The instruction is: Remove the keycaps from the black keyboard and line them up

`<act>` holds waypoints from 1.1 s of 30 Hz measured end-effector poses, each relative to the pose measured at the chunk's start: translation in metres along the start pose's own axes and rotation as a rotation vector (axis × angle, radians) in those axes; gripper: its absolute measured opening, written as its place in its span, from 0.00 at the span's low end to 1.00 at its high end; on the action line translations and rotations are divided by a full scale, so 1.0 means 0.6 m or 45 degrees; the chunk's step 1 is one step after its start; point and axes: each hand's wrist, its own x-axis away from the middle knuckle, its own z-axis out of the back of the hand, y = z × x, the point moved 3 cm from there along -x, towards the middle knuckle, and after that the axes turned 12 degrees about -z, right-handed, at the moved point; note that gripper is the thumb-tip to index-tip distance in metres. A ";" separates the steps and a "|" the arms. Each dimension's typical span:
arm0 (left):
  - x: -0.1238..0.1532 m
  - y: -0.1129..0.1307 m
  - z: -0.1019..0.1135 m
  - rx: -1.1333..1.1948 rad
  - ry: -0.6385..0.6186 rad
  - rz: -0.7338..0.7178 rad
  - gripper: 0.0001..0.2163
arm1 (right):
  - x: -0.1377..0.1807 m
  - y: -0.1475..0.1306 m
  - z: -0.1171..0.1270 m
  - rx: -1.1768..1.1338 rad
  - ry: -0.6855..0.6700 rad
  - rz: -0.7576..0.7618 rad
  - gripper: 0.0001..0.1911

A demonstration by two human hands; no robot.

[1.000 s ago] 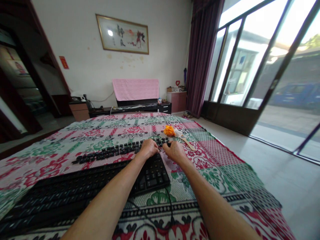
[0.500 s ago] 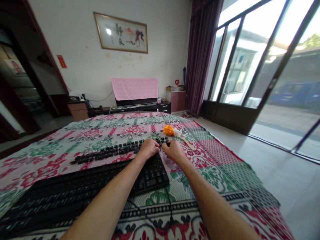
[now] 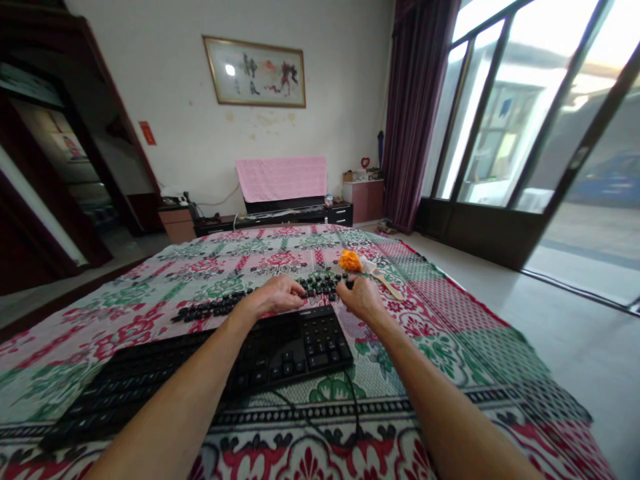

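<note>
A black keyboard (image 3: 280, 357) lies on a flowered cloth (image 3: 440, 327) in front of me. Beyond it sits a row of loose black keycaps (image 3: 220, 305). My left hand (image 3: 275, 295) rests with curled fingers over the middle of that row, fingertips down among the caps. My right hand (image 3: 361, 298) is pinched at the row's right end, thumb and fingers closed on a black keycap (image 3: 349, 285). Just past the right hand lie an orange cloth ball (image 3: 350, 260) and a pale wooden-handled tool (image 3: 383, 281).
The keyboard's cable (image 3: 353, 407) loops toward me over the cloth. The cloth's right edge drops to a grey floor (image 3: 575, 347). A low cabinet with a pink cover (image 3: 283, 179) stands against the far wall, and glass doors fill the right side.
My left hand has slid left along the keycap row, apart from the right hand. The right hand stays pinched at the row's right end. My view has shifted a little to the left.
</note>
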 end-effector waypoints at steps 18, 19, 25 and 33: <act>0.124 -0.001 -0.019 -0.074 0.390 -0.197 0.14 | 0.096 -0.087 0.013 -0.065 -0.541 0.288 0.17; 0.124 0.001 -0.022 -0.097 0.380 -0.220 0.14 | 0.098 -0.087 0.012 -0.052 -0.546 0.287 0.17; 0.119 -0.007 -0.038 -0.160 0.378 -0.233 0.14 | 0.107 -0.086 0.000 0.104 -0.510 0.283 0.16; 0.114 -0.017 -0.051 -0.215 0.308 -0.175 0.15 | 0.122 -0.100 0.004 0.302 -0.359 0.384 0.18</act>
